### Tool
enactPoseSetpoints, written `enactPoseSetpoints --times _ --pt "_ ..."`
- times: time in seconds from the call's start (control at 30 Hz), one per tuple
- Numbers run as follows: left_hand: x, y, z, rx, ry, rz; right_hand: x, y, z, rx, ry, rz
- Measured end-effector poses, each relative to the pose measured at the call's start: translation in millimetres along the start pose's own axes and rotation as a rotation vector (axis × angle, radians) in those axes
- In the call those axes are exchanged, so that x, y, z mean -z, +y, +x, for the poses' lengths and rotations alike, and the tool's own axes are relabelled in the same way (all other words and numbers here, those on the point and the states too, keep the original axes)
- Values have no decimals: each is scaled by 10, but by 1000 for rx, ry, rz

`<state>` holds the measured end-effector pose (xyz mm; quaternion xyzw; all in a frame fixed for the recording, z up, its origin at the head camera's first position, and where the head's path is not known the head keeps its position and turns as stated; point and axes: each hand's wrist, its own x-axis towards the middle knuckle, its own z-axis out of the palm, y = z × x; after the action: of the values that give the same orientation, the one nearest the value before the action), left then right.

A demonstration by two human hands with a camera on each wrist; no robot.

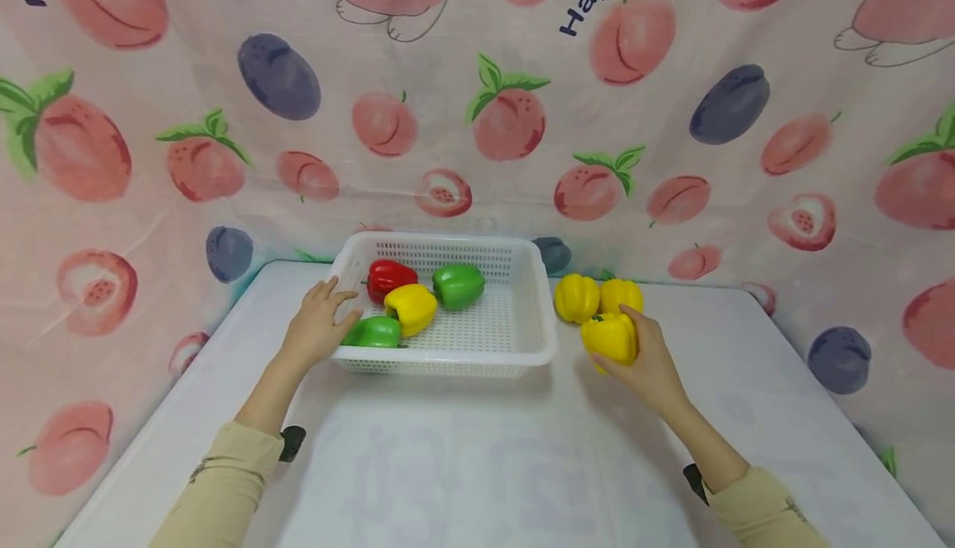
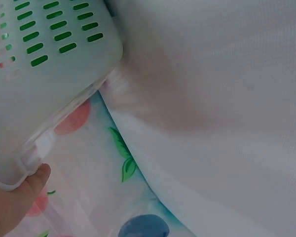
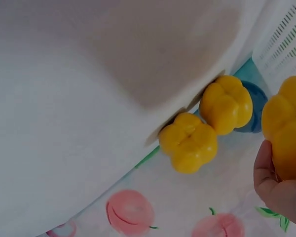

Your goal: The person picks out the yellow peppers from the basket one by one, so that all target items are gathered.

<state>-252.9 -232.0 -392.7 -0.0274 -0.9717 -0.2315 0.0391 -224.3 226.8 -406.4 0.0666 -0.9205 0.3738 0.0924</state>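
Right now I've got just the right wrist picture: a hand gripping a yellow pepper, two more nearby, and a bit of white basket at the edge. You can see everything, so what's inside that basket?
Observer: In the head view, the white basket holds four: a red pepper, a yellow pepper, a green pepper and, in the near left corner, a second green pepper.

Visitor: Lovely! And where's the person's other hand? It's nowhere in my picture.

Observer: The left hand is at the basket's left rim, as the head view shows.
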Motion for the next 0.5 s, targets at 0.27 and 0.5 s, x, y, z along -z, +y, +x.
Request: enactPoseSetpoints --times 0.27,0.5 --pt "3 -17 8 2 0 5 -100 34 214 70 26 -88" --pt "-11 -19 11 -16 2 2 -218 42 359 63 66 -147"
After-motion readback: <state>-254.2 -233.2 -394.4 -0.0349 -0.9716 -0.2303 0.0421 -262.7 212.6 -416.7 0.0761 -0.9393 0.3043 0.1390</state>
